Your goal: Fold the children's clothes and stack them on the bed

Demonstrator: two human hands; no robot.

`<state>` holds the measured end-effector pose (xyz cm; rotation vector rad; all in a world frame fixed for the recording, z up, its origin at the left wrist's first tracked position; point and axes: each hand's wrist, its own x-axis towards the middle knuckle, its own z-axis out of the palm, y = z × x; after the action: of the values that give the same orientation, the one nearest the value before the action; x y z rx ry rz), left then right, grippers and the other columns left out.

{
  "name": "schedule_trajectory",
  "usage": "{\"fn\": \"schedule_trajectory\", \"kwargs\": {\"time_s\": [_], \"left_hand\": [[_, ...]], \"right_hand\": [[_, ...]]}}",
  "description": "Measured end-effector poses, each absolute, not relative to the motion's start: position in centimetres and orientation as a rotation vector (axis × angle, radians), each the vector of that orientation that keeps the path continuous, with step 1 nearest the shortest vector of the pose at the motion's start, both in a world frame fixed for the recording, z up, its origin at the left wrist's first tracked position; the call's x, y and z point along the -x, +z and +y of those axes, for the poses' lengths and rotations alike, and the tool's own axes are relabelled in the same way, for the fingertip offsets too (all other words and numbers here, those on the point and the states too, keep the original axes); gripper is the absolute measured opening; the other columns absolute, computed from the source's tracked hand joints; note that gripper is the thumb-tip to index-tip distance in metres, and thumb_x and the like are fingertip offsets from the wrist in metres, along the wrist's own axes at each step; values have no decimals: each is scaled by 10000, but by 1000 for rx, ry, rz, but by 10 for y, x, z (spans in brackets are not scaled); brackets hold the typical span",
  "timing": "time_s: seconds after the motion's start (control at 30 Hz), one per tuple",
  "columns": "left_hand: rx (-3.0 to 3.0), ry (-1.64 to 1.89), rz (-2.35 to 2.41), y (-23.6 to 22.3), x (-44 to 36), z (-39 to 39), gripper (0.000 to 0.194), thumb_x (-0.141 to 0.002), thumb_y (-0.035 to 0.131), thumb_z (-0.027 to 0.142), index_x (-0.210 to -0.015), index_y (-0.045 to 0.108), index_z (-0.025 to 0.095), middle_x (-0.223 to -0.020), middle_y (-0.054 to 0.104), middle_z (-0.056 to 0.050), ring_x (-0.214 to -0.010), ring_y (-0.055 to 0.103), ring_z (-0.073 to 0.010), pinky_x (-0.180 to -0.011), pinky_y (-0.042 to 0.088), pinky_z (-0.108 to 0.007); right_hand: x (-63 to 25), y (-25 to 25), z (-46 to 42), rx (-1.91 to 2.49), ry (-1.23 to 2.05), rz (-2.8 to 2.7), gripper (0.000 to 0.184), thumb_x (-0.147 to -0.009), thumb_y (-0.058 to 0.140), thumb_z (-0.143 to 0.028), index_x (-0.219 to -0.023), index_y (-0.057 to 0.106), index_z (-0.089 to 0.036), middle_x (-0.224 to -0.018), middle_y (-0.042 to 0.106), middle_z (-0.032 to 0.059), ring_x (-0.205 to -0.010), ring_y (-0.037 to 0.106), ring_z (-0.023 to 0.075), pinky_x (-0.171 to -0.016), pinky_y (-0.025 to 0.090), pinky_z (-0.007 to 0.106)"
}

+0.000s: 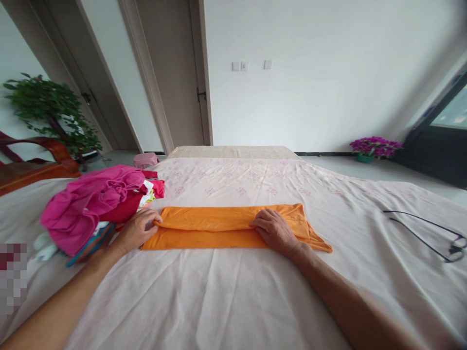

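Observation:
An orange garment lies folded into a long flat strip across the pale bed sheet; its exact kind cannot be made out. At its left end, my left hand pinches the edge of the folded layer between thumb and fingers. Toward the right part of the strip, my right hand has its fingers curled over the folded edge, gripping the cloth. A looser corner of the orange cloth spreads out beyond my right hand. My right thumb is mostly hidden.
A heap of pink, red and other clothes sits just left of my left hand. Eyeglasses rest on the sheet at the right. Beyond the bed are a pink stool, purple flowers, a wooden chair and a leafy plant.

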<state>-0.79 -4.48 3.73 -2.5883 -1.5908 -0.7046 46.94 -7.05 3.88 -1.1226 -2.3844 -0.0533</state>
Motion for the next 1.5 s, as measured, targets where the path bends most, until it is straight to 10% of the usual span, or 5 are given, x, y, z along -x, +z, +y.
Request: {"fn": "schedule_trajectory", "kwargs": {"time_s": [0.4,0.6,0.77,1.3,1.5], "left_hand": [[2363,-529,-1780,58,-12,-41,250,-647,424,101,-634,625,250,-798,697,-29,-884,642,-230,-923,460,-381],[2536,-956,-1739,58,-111,-33,414,-826,326,132,-1035,674,213,-1141,710,-40,-1148,617,-163,-1053,438,-314],[2658,-571,-1729,23,-170,-31,540,-947,387,409,-1394,509,131,-1496,465,-168,-1434,358,-276,-1171,294,-467],[1949,-158,-2211,10,-55,-44,633,-928,347,541,-1464,446,218,-1526,410,-193,-1406,364,-386,-1108,236,-617],[2284,-365,-1784,10,-81,-45,530,-950,336,382,-1413,507,188,-1568,371,-106,-1458,312,-255,-1176,272,-419]], "right_hand": [[-471,43,-71,1052,93,-2447,277,-824,516,-110,-975,715,-229,-973,674,65,-906,580,198,-848,434,350],[-470,47,-72,966,115,-2460,247,-898,513,-209,-1016,728,-245,-1038,695,69,-939,611,197,-861,450,356],[-471,46,-72,927,108,-2467,250,-925,506,-236,-1029,732,-243,-1054,699,77,-953,618,200,-865,460,362],[-473,43,-70,927,155,-2440,262,-921,494,-217,-1008,740,-240,-1049,705,81,-945,626,201,-867,479,368],[-473,39,-71,949,139,-2431,235,-893,523,-188,-995,727,-243,-1060,706,64,-960,623,197,-896,468,364]]}}
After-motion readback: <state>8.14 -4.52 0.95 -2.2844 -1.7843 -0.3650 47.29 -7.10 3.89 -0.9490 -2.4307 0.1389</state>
